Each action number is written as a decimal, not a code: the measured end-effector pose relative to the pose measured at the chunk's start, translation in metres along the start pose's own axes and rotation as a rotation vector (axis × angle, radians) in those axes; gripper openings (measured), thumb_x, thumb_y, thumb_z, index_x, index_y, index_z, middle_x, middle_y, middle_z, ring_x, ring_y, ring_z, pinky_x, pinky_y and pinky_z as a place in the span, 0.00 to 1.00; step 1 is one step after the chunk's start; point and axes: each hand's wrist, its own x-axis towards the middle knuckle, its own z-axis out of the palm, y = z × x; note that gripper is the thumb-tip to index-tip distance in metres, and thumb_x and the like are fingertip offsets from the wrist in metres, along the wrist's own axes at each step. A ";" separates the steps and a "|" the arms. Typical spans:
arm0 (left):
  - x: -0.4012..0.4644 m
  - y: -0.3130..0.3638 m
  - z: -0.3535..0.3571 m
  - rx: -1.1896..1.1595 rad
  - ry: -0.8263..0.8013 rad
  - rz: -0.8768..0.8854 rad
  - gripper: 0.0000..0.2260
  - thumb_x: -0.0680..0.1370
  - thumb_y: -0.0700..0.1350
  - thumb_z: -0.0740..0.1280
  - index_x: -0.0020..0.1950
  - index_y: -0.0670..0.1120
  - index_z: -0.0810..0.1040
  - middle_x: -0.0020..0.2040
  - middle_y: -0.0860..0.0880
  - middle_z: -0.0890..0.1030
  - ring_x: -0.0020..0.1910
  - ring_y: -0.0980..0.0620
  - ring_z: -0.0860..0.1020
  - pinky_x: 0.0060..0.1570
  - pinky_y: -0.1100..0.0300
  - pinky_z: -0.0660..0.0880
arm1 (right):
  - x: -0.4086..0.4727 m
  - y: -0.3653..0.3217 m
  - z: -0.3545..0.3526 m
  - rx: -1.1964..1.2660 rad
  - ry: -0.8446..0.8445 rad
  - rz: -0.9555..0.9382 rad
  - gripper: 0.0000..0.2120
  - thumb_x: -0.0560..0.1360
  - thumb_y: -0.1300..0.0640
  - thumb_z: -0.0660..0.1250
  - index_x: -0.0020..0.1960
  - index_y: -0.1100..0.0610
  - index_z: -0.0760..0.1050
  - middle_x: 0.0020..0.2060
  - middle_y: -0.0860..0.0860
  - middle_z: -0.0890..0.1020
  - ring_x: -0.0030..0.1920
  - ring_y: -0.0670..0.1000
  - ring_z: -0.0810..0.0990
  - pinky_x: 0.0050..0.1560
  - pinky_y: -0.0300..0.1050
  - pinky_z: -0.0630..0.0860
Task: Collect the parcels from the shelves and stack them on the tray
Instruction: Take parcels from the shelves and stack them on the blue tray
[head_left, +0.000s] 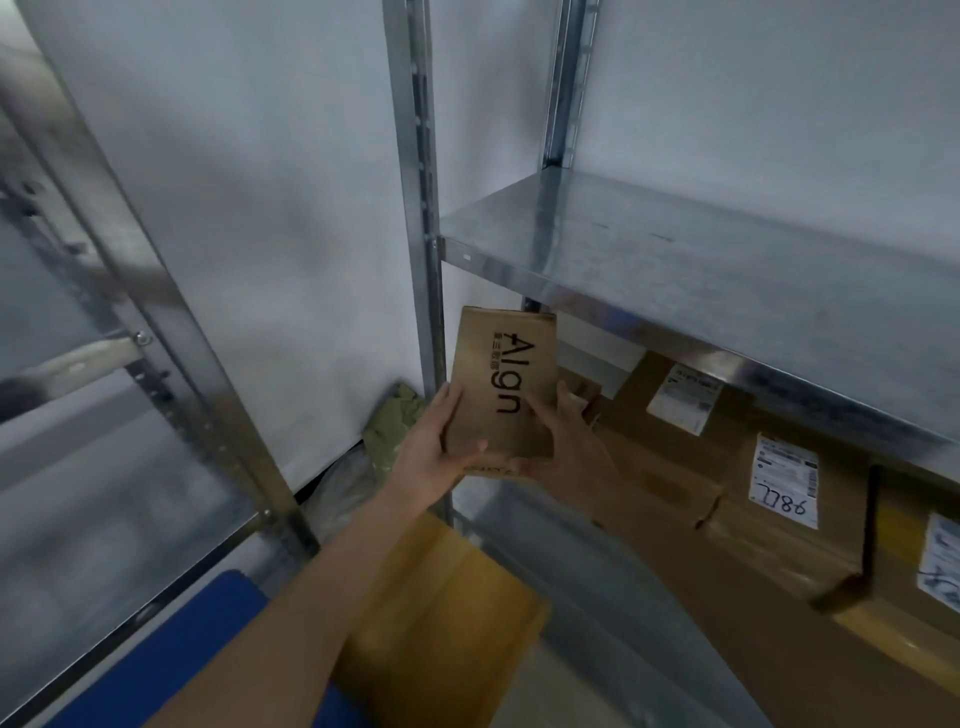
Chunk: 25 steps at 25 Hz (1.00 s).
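Observation:
A small brown cardboard parcel (501, 382) printed with black letters is held upright in front of the metal shelving. My left hand (431, 452) grips its left and bottom edge, and my right hand (561, 447) grips its right side. Larger brown parcels (675, 478) with white labels lie on the lower shelf to the right, under the bare galvanised upper shelf (701, 260). Below my left forearm another brown box (441, 613) rests on what looks like a blue tray (171, 654).
A vertical steel post (415, 197) stands just behind the held parcel. A second steel rack (156, 322) leans across the left side. A green plastic bag (389, 421) and clear wrapping sit in the gap by the white wall.

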 end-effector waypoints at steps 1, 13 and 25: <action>-0.020 0.009 0.000 0.012 0.023 0.020 0.37 0.76 0.49 0.72 0.80 0.53 0.56 0.75 0.62 0.59 0.72 0.61 0.61 0.71 0.63 0.65 | -0.018 -0.005 -0.005 0.000 -0.005 -0.035 0.46 0.72 0.42 0.74 0.81 0.44 0.50 0.81 0.51 0.43 0.80 0.55 0.52 0.76 0.60 0.60; -0.279 0.100 -0.100 0.121 0.357 -0.036 0.37 0.76 0.48 0.73 0.79 0.49 0.57 0.71 0.63 0.55 0.68 0.65 0.58 0.52 0.86 0.60 | -0.201 -0.157 -0.039 0.145 -0.133 -0.444 0.45 0.71 0.47 0.77 0.80 0.46 0.56 0.76 0.37 0.51 0.72 0.41 0.57 0.72 0.39 0.55; -0.584 0.113 -0.265 0.245 0.724 -0.131 0.36 0.74 0.47 0.75 0.78 0.47 0.61 0.73 0.62 0.57 0.73 0.58 0.63 0.71 0.58 0.65 | -0.384 -0.401 0.039 0.134 -0.297 -0.799 0.44 0.72 0.48 0.76 0.80 0.49 0.56 0.79 0.41 0.51 0.77 0.49 0.58 0.73 0.44 0.55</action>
